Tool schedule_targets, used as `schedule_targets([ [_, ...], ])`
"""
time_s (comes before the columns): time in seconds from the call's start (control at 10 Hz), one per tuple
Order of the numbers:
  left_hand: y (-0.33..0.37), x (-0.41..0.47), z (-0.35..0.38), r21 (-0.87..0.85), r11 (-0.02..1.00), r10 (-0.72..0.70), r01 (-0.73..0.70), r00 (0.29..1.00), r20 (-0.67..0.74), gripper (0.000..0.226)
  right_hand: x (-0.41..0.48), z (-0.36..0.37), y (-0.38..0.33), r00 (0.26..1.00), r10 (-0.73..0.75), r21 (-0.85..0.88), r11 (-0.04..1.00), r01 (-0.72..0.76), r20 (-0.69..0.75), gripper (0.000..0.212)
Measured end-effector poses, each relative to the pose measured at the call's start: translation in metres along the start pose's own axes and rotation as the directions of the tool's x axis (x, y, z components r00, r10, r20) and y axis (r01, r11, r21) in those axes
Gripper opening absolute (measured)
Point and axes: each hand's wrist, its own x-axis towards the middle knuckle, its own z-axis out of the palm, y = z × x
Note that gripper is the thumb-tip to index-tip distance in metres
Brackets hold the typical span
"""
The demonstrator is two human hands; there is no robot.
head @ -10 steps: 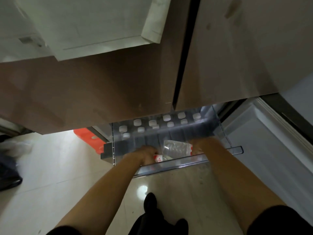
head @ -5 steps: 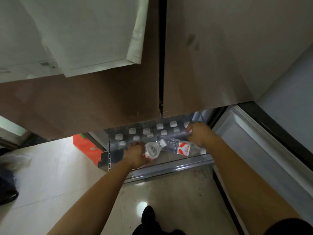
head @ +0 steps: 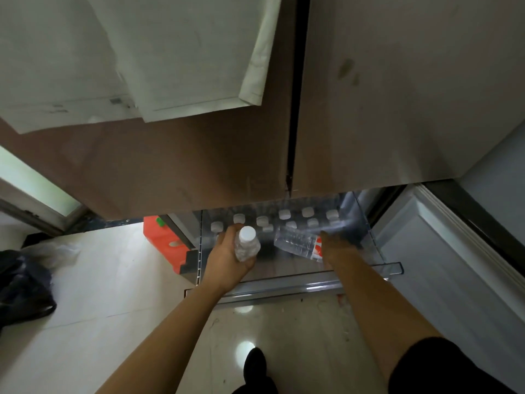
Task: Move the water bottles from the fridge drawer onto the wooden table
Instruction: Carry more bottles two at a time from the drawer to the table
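Head view, looking steeply down at an open fridge drawer, clear plastic, pulled out under two closed brown fridge doors.

Left hand: fingers and thumb curled round the lower body of an upright bottle. Long axis near vertical and white cap uppermost, pointing up toward the camera. It is held above the left part of the drawer, clear of the bottles below it.

Right hand: wrapped round the red-labelled end of a lying bottle. Long axis roughly level, running left to right across the drawer, with the left end slightly higher. The clear ribbed body sticks out leftward from the hand. The hand covers the other end and the fingers are blurred; cannot tell which end carries the cap.

The hands are apart, one bottle each; the free end of the lying bottle comes near the upright bottle without touching it.

Standing bottles fill the back of the drawer in rows, caps up, only their white caps plainly showing.

An orange crate is on the pale tiled floor just left of the drawer, and a black bag lies far left. A dark shoe is below the drawer front.
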Motion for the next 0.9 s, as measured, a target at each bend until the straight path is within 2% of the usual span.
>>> schedule_targets([
  [0.1,-0.003,-0.003,-0.003,-0.05,0.997,-0.058,0.055,0.997,-0.047,0.068,-0.01,-0.008,-0.021,1.0,0.004,-0.176,0.984,-0.008,-0.019,0.025],
  [0.2,-0.002,-0.003,-0.004,-0.121,0.983,-0.153,0.14,0.983,-0.1,0.076,-0.032,-0.032,-0.041,0.988,-0.085,-0.762,0.63,0.151,0.125,0.059],
  [0.3,0.0,-0.003,-0.004,-0.111,0.979,-0.183,0.17,0.976,-0.118,0.075,-0.053,-0.046,-0.056,0.978,-0.157,-0.705,0.678,0.207,0.136,0.076],
  [0.4,0.002,-0.005,0.0,-0.036,0.99,-0.14,0.137,0.987,-0.085,0.08,-0.069,-0.061,-0.073,0.973,-0.202,-0.691,0.688,0.222,0.111,0.065],
  [0.5,0.005,-0.006,0.001,0.005,0.994,-0.106,0.107,0.992,-0.066,0.076,-0.086,-0.07,-0.089,0.945,-0.321,-0.72,0.64,0.268,0.066,0.057],
  [0.6,0.005,-0.008,0.001,0.005,0.995,-0.102,0.103,0.992,-0.074,0.076,-0.092,-0.071,-0.095,0.922,-0.387,-0.705,0.646,0.293,0.029,0.066],
  [0.7,0.003,-0.007,0.0,-0.032,0.992,-0.124,0.122,0.989,-0.08,0.078,-0.103,-0.062,-0.094,0.919,-0.39,-0.535,0.789,0.302,-0.056,0.059],
  [0.8,-0.001,-0.008,0.0,-0.055,0.99,-0.136,0.132,0.987,-0.087,0.082,-0.104,-0.032,-0.075,0.953,-0.3,-0.222,0.933,0.285,-0.036,0.065],
  [0.9,-0.002,-0.009,0.001,-0.058,0.99,-0.133,0.128,0.988,-0.083,0.082,-0.104,-0.013,-0.061,0.954,-0.3,-0.185,0.937,0.296,0.008,0.067],
])
